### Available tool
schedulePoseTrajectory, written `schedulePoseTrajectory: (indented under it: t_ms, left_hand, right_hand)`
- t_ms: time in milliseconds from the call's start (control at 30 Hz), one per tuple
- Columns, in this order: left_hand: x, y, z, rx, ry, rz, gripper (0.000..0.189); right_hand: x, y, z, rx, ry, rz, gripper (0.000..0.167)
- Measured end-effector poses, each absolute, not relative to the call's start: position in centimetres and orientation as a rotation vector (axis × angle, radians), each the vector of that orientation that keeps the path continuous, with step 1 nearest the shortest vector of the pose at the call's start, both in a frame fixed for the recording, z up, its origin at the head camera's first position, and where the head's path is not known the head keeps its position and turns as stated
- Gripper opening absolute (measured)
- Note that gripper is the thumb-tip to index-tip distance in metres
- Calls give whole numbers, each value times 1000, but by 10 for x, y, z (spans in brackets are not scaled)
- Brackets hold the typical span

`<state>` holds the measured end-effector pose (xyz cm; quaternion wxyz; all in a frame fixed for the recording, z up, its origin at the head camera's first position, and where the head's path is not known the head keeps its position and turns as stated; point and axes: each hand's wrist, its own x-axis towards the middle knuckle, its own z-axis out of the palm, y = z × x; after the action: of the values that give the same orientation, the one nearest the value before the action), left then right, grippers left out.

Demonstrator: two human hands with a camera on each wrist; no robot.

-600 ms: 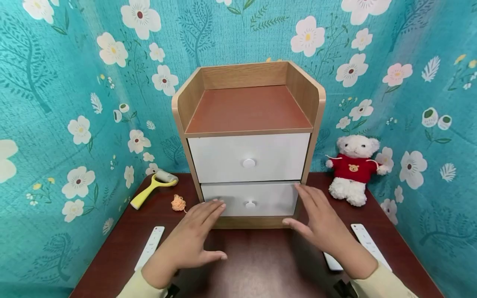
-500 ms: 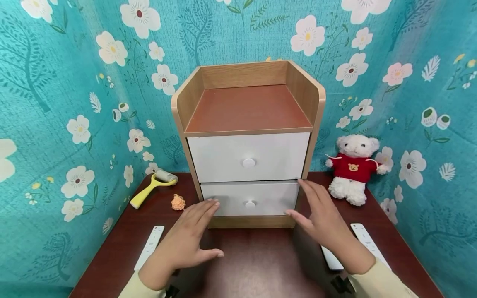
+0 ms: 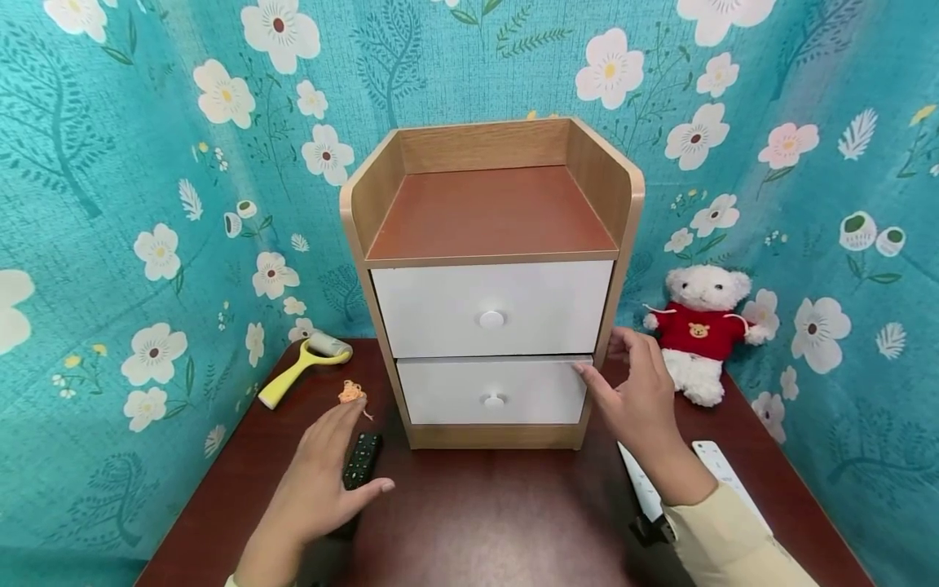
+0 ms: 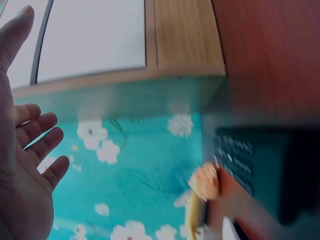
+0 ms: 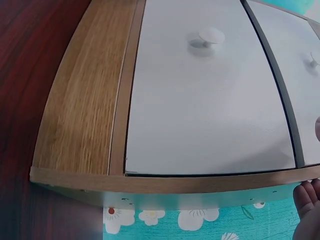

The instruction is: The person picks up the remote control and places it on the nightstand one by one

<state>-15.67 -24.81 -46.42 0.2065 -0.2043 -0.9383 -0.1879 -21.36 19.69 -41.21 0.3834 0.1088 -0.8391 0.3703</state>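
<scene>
A small wooden cabinet (image 3: 495, 438) with two white drawers stands at the middle of the table, both drawers pushed in. My right hand (image 3: 641, 399) is at its right front edge, fingers bent toward the side panel and thumb in front of the lower drawer (image 3: 455, 391). In the right wrist view, fingertips (image 5: 306, 192) lie right at the panel's edge. My left hand (image 3: 311, 481) hovers over the left part of the table, fingers spread from the thumb and holding nothing. Beside it lies a black remote control (image 3: 363, 458), partly hidden by the hand.
An orange yarn bundle (image 3: 352, 391) and a yellow-handled peeler-shaped roller (image 3: 289, 375) lie on the left. At the right, a white teddy bear (image 3: 700, 326) in a red sweater leans near the cloth backdrop. Two white remote controls (image 3: 722, 469) lie below it, one partly covered by my right forearm.
My left hand has moved left, away from the cabinet front, uncovering the black remote control. My right hand has moved up and right to the cabinet's side, its fingers bending more.
</scene>
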Motion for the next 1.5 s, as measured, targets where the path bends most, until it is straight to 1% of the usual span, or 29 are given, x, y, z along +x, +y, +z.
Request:
schedulePoseTrajectory:
  t_ms: [167,267,433,567,767,867,1267,1500]
  left_hand:
    - [-149,-269,-480,-452,-2644,-525,111]
    - [-144,-281,-489,-366,-2671,-539,108]
    - [-136,-301,-503,-157,-2776,-575,103]
    - [-131,-313,-515,-1,-2835,-593,101]
    - [-136,-326,-527,263,-2968,-638,105]
    - [-140,-332,-530,337,-2997,-624,106]
    - [-143,-344,-542,461,-3101,-608,108]
    - [-145,-343,-542,552,-3103,-629,103]
  right_hand:
    - [-219,195,-411,253,-2131,964,63]
    - [-223,195,-412,241,-2123,978,56]
    - [-228,196,-411,212,-2098,1039,43]
    - [-230,196,-412,184,-2092,1064,38]
    - [-232,197,-411,140,-2108,1088,36]
    - [-232,198,-410,124,-2117,1104,36]
    - [-233,198,-410,123,-2121,1125,37]
    - [-234,198,-411,127,-2113,1129,36]
